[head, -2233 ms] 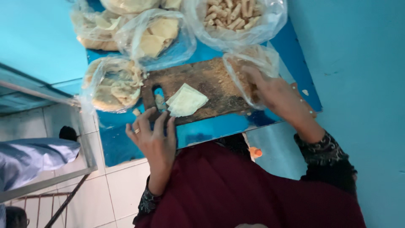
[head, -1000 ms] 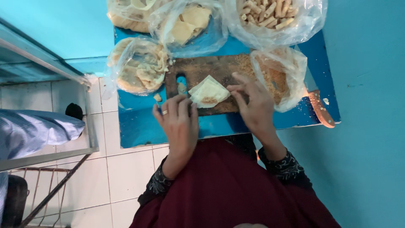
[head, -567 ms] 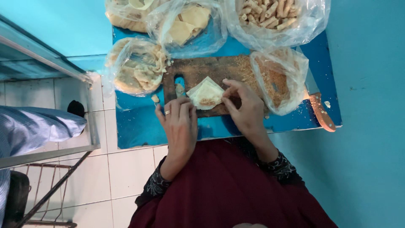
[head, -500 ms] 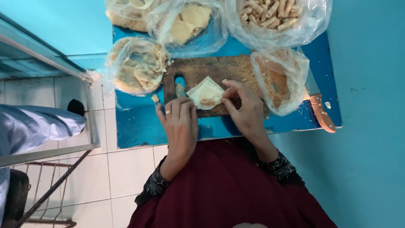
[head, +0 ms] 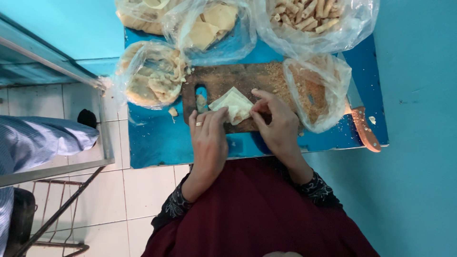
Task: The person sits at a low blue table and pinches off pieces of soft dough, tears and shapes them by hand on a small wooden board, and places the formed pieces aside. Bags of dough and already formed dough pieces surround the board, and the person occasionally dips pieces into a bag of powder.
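Left hand (head: pixel 208 140) and right hand (head: pixel 273 124) pinch the thin, limp, tearable pastry wrapper (head: pixel 233 105) by its corners at the cutting board's (head: pixel 228 78) near edge.

- We see even, soft daylight, bright enough, with no hard shadows.
- We notice mild glare on the clear plastic bags (head: pixel 314 21).
- Our view bends slightly at the edges.
- We find focus fair, fine detail somewhat soft.

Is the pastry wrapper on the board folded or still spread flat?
Partly folded: the pastry wrapper on the cutting board shows overlapping flaps, pinched by the left hand and right hand.
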`<state>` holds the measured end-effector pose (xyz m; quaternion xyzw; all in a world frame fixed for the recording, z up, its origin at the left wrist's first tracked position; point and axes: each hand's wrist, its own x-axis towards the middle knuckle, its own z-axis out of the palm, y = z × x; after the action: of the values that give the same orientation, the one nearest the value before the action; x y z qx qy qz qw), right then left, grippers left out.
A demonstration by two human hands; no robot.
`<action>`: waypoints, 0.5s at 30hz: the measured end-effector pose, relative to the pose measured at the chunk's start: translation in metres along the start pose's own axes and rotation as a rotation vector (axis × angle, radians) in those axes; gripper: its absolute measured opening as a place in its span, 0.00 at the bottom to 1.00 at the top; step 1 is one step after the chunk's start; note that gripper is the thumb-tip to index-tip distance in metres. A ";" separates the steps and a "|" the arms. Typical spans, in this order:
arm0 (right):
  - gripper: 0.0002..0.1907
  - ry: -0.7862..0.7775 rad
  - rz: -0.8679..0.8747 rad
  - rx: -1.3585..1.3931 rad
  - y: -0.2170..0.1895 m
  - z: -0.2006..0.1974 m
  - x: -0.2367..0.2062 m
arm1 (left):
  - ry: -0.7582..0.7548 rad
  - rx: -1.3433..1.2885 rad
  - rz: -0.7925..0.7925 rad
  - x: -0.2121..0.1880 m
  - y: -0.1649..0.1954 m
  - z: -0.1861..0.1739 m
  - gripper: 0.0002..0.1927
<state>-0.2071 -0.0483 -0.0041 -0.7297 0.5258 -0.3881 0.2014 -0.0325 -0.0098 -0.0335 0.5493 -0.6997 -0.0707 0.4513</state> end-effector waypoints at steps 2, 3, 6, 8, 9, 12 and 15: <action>0.24 -0.017 0.007 0.058 0.002 0.000 0.001 | 0.033 0.003 0.008 0.002 -0.003 0.004 0.16; 0.25 -0.023 0.005 0.077 0.002 -0.001 0.001 | 0.051 0.003 -0.001 0.003 -0.004 0.006 0.15; 0.24 -0.010 0.000 0.040 0.003 -0.003 0.002 | 0.089 -0.002 -0.012 0.006 -0.004 0.013 0.13; 0.24 0.003 -0.023 -0.016 0.002 -0.004 0.003 | 0.088 -0.014 0.000 0.006 -0.005 0.014 0.13; 0.24 0.004 -0.044 -0.045 0.002 -0.004 0.003 | 0.088 -0.003 0.005 0.006 -0.006 0.014 0.13; 0.24 0.012 -0.058 -0.092 -0.001 -0.002 0.003 | 0.087 0.010 0.018 0.006 -0.007 0.015 0.12; 0.24 0.018 -0.063 -0.091 -0.004 0.000 0.003 | 0.099 -0.006 0.015 0.005 -0.008 0.015 0.12</action>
<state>-0.2038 -0.0493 -0.0005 -0.7508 0.5215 -0.3763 0.1509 -0.0373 -0.0228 -0.0440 0.5457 -0.6802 -0.0420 0.4876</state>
